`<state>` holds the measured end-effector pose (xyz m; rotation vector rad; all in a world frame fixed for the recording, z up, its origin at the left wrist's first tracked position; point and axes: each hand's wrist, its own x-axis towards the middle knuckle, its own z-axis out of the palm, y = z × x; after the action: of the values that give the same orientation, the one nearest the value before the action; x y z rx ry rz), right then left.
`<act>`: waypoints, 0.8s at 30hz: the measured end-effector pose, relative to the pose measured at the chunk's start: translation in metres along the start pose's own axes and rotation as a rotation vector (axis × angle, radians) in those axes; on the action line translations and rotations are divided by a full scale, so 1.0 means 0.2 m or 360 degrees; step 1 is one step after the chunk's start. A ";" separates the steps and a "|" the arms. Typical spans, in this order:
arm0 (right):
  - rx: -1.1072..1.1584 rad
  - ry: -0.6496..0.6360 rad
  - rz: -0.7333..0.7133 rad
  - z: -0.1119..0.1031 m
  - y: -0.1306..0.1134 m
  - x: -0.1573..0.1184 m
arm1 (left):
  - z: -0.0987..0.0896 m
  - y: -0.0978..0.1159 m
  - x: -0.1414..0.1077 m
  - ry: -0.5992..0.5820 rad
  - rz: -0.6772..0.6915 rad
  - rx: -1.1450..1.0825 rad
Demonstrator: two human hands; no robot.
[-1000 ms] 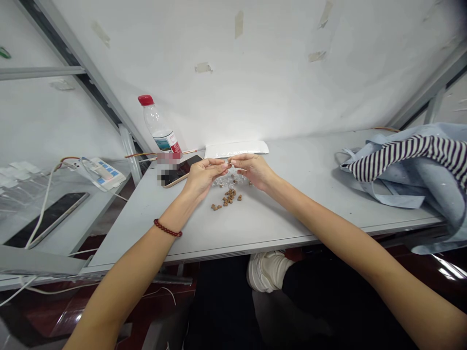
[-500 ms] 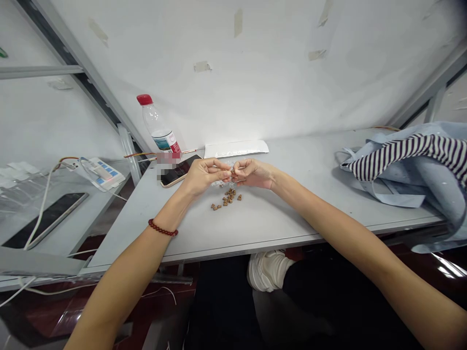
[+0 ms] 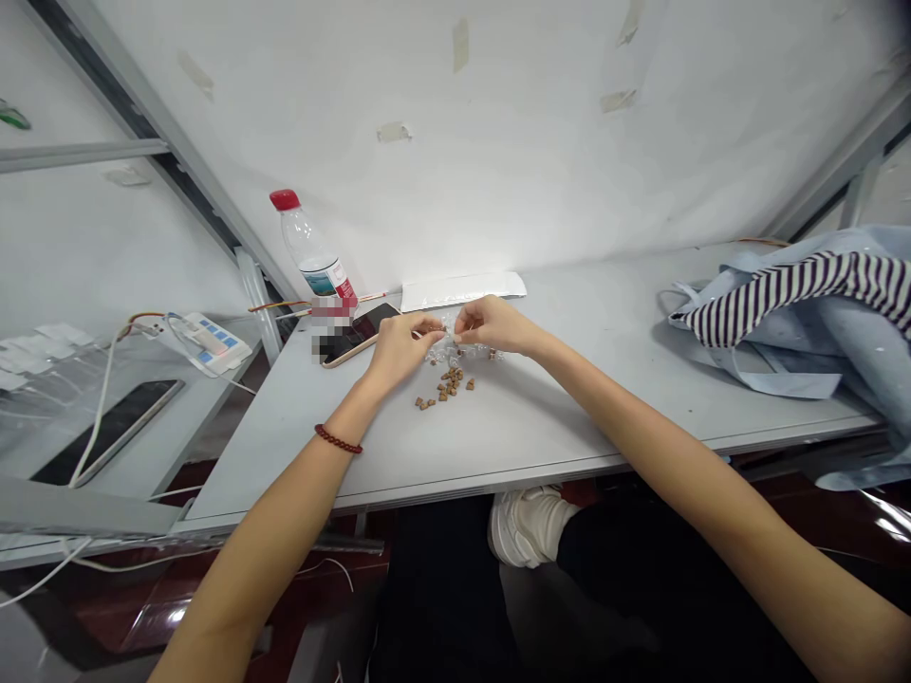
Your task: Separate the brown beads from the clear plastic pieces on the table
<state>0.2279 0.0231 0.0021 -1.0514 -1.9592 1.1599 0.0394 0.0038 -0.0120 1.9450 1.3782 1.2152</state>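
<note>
Both my hands sit over the middle of a white table, fingertips pinched close together. My left hand (image 3: 402,348) and my right hand (image 3: 494,324) meet at a tiny piece of clear plastic (image 3: 449,332), which seems to hold something brown, though it is too small to be sure. Just below them lies crumpled clear plastic wrap (image 3: 459,353). Nearer me, a small heap of brown nuggets (image 3: 445,387) rests on the white tabletop (image 3: 541,417), apart from both hands.
Behind my left hand are a red-capped water bottle (image 3: 310,249) and a phone (image 3: 360,332), with a white packet (image 3: 462,290) farther right. A striped blue cloth (image 3: 797,313) lies at the right. A power strip (image 3: 206,343) and tablet (image 3: 106,432) are at the left.
My fingertips have drawn slightly apart and both hands have shifted a little. The whole view has tilted slightly. The brown nuggets stay where they were.
</note>
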 end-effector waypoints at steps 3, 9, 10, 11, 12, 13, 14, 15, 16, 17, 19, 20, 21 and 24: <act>-0.0260 -0.0405 -0.0090 -0.04 -0.02 -0.01 | 0.01 -0.04 0.01 -0.0066 0.0060 0.0115; -0.0624 -0.0672 -0.0054 -0.06 -0.03 -0.02 | -0.06 -0.06 0.03 -0.0069 -0.0060 0.0154; -0.0631 -0.0673 -0.0063 -0.05 -0.03 -0.02 | -0.07 -0.07 0.04 -0.0086 -0.0073 0.0178; -0.0626 -0.0676 -0.0075 -0.04 -0.03 -0.03 | -0.08 -0.08 0.04 -0.0116 -0.0074 0.0205; -0.0617 -0.0686 -0.0081 -0.03 -0.03 -0.03 | -0.08 -0.08 0.04 -0.0156 -0.0060 0.0245; -0.0612 -0.0696 -0.0083 -0.01 -0.03 -0.03 | -0.08 -0.09 0.03 -0.0200 -0.0030 0.0298; -0.0620 -0.0704 -0.0079 0.00 -0.03 -0.04 | -0.07 -0.09 0.03 -0.0247 0.0012 0.0355; -0.0635 -0.0711 -0.0071 0.01 -0.03 -0.04 | -0.06 -0.09 0.02 -0.0289 0.0054 0.0410; -0.0654 -0.0718 -0.0057 0.01 -0.03 -0.04 | -0.04 -0.10 0.02 -0.0326 0.0092 0.0457; -0.0672 -0.0724 -0.0041 0.02 -0.04 -0.05 | -0.03 -0.10 0.01 -0.0353 0.0121 0.0495; -0.0695 -0.0729 -0.0017 0.03 -0.05 -0.05 | -0.01 -0.10 0.00 -0.0387 0.0147 0.0532; -0.0700 -0.0730 -0.0008 0.03 -0.05 -0.05 | 0.00 -0.11 0.00 -0.0395 0.0148 0.0536; -0.0707 -0.0726 -0.0003 0.04 -0.05 -0.05 | 0.01 -0.10 0.00 -0.0398 0.0145 0.0532; -0.0753 -0.0718 0.0002 0.04 -0.05 -0.05 | 0.00 -0.09 0.00 -0.0375 0.0117 0.0475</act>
<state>0.2236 0.0085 0.0072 -1.0824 -2.6816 1.0190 0.0307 0.0112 -0.0262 2.2752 1.4381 0.8121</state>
